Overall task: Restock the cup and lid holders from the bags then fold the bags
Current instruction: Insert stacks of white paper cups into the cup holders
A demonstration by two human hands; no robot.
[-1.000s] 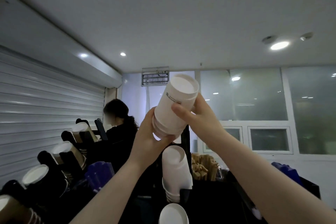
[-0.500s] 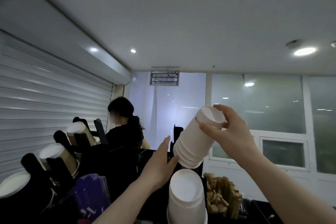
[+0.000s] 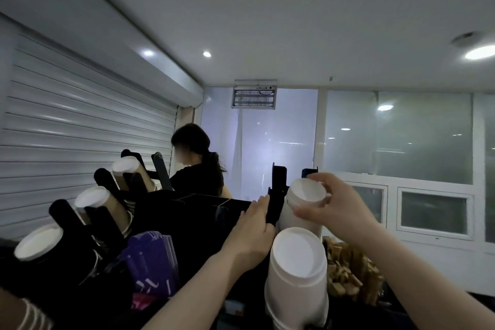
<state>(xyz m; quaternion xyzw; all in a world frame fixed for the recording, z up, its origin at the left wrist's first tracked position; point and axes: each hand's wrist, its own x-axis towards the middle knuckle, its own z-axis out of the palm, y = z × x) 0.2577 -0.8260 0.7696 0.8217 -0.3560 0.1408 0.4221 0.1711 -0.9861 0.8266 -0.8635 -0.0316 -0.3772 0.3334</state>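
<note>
I'm restocking: right grip (image 3: 340, 206) clasps the cup stack (image 3: 305, 193) (base up), left grip (image 3: 251, 230) pinches the holder (image 3: 277, 177) beside it; next, seat it.

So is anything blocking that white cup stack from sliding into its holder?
Nothing visible. The right hand holds the white cup stack beside the black upright; its lower end is hidden behind the nearer stack.
</note>
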